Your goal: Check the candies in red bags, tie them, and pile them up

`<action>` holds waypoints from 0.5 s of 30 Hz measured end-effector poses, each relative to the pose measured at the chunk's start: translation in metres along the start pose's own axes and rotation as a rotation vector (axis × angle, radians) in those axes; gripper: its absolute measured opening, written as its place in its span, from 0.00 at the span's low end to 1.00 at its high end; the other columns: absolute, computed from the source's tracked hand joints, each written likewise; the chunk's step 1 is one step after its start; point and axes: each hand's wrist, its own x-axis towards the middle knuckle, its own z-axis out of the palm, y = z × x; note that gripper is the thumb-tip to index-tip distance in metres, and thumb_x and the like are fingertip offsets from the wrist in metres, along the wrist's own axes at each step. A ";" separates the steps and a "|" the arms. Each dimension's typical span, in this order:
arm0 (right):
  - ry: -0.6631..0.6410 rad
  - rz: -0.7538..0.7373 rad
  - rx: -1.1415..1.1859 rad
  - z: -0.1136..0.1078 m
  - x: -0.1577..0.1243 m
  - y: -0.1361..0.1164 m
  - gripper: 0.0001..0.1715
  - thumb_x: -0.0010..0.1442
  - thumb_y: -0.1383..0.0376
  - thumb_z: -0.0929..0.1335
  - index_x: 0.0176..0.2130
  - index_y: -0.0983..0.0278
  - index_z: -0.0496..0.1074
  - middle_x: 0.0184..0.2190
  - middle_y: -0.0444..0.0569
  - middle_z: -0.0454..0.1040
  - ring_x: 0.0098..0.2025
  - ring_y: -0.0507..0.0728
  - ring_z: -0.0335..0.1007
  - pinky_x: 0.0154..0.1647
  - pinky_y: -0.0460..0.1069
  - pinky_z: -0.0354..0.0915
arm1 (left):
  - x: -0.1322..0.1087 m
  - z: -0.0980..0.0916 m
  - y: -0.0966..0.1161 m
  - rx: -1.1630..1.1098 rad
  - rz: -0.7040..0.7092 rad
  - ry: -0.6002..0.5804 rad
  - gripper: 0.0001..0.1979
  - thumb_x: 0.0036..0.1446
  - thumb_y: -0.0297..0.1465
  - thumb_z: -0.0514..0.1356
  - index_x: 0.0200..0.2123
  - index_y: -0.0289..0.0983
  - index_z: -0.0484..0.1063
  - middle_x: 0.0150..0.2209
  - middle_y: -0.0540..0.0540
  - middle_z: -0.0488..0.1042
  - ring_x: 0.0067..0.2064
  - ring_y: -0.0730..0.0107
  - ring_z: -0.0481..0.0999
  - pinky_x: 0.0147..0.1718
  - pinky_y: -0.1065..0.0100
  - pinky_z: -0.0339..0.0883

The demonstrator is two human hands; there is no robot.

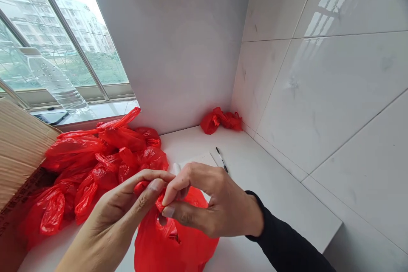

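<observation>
A red plastic bag [181,246] hangs below my two hands at the front of the white table. My left hand [124,208] pinches the gathered top of the bag between thumb and fingers. Close against it, my right hand [204,199] grips the same twisted part with thumb and forefinger. The bag's lower part bulges, and what it contains is hidden. To the left of my left hand lies a heap of tied red plastic bags [105,157].
A cardboard box [25,144] stands at the left edge. On the windowsill is a water bottle [57,80] beside a phone [52,117]. A pen [222,160] and white paper [199,160] lie beyond my hands. More red bags [219,121] sit in the back corner by the tiled wall.
</observation>
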 end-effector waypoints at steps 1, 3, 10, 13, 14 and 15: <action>-0.013 -0.009 0.010 0.000 0.000 0.000 0.06 0.68 0.67 0.72 0.40 0.58 0.71 0.33 0.40 0.80 0.38 0.51 0.77 0.49 0.49 0.74 | -0.001 0.000 0.001 -0.051 -0.042 -0.034 0.16 0.55 0.48 0.71 0.43 0.47 0.82 0.44 0.52 0.84 0.49 0.60 0.83 0.46 0.73 0.78; -0.020 -0.019 0.019 0.000 0.000 0.001 0.07 0.67 0.68 0.74 0.39 0.58 0.72 0.33 0.41 0.80 0.38 0.51 0.76 0.50 0.49 0.73 | -0.001 -0.002 0.001 -0.110 -0.086 -0.113 0.16 0.56 0.46 0.71 0.45 0.47 0.81 0.43 0.53 0.83 0.47 0.62 0.83 0.43 0.74 0.78; -0.042 0.263 -0.036 -0.007 -0.002 0.005 0.22 0.61 0.60 0.78 0.52 0.55 0.72 0.55 0.47 0.74 0.61 0.58 0.70 0.64 0.56 0.68 | 0.008 -0.017 -0.012 0.093 0.120 -0.108 0.22 0.51 0.41 0.74 0.49 0.50 0.76 0.45 0.51 0.80 0.45 0.61 0.82 0.39 0.72 0.80; -0.164 0.463 0.107 -0.010 -0.001 0.009 0.34 0.60 0.58 0.78 0.61 0.52 0.66 0.60 0.47 0.72 0.65 0.60 0.67 0.66 0.59 0.65 | 0.015 -0.020 -0.020 0.250 0.233 -0.090 0.20 0.56 0.44 0.70 0.51 0.51 0.74 0.49 0.48 0.80 0.47 0.60 0.83 0.41 0.70 0.81; -0.191 0.512 0.158 -0.010 -0.001 0.011 0.36 0.60 0.58 0.78 0.62 0.51 0.65 0.58 0.46 0.74 0.64 0.60 0.69 0.66 0.60 0.65 | 0.017 -0.020 -0.023 0.301 0.264 -0.076 0.18 0.58 0.44 0.68 0.51 0.51 0.74 0.51 0.48 0.79 0.48 0.60 0.83 0.41 0.69 0.82; -0.201 0.546 0.199 -0.010 -0.001 0.013 0.36 0.60 0.58 0.78 0.62 0.51 0.65 0.54 0.46 0.76 0.61 0.60 0.71 0.65 0.60 0.66 | 0.019 -0.021 -0.025 0.351 0.289 -0.066 0.18 0.59 0.44 0.67 0.51 0.51 0.74 0.52 0.47 0.79 0.48 0.60 0.83 0.42 0.69 0.82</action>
